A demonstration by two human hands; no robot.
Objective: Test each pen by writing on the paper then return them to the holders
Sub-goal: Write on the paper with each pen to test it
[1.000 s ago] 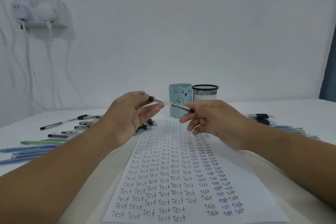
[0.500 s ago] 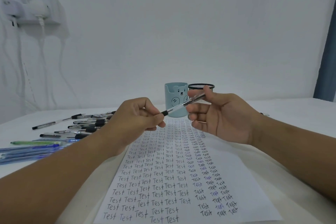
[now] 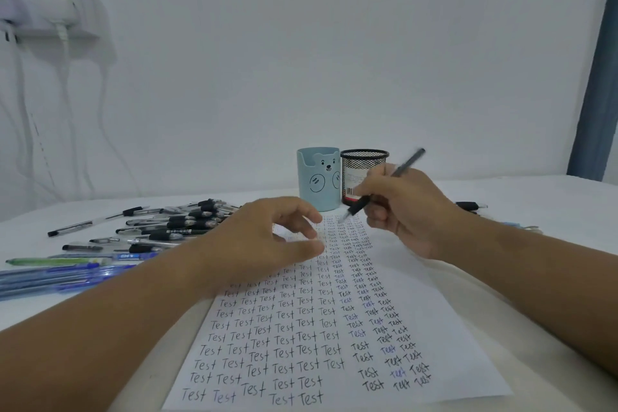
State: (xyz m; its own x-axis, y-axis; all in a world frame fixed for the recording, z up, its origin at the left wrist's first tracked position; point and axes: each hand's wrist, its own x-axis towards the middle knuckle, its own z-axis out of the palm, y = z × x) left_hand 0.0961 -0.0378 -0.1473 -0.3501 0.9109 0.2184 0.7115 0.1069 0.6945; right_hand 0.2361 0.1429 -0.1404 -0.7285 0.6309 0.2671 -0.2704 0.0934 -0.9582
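Bench (image 3: 521, 201) carries paper (image 3: 444, 338) filled with "Test" rows. Blue cup (image 3: 317, 184) and mesh cup (image 3: 363, 160) stand behind it; contents not visible. Left hand (image 3: 267, 241) hovers, loosely curled, holding nothing. Right hand (image 3: 406, 211) grips pen (image 3: 359, 206), tip at paper's far end.

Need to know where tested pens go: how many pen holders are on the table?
2: the blue bear holder and the black mesh holder beside it, at the paper's far end.
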